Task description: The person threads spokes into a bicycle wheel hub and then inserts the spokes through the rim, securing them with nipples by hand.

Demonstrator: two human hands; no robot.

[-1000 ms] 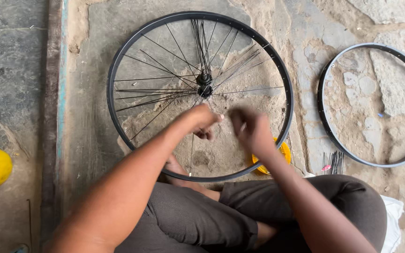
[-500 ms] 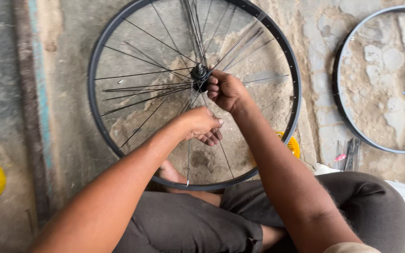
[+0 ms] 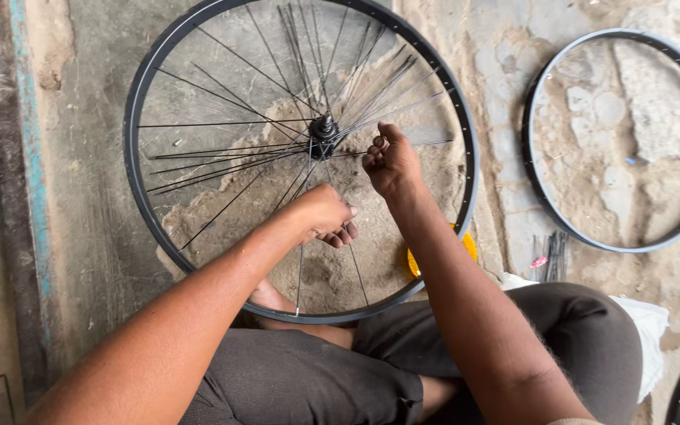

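Beside hub (image 3: pixel 324 126), right hand (image 3: pixel 391 161) pinches spokes (image 3: pixel 379 94); left hand (image 3: pixel 324 214) below.

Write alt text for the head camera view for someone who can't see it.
A seated person's two hands work on loose spokes of a black bicycle wheel lying on the ground: the right hand pinches a spoke beside the hub, the left hand grips another lower down. A bare rim lies to the right.

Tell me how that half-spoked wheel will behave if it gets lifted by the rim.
The wheel probably lifts easily: thin rim, bare spokes. The loose spokes fanned from the hub would likely swing and rattle. Stood on edge, the round rim would tend to roll.
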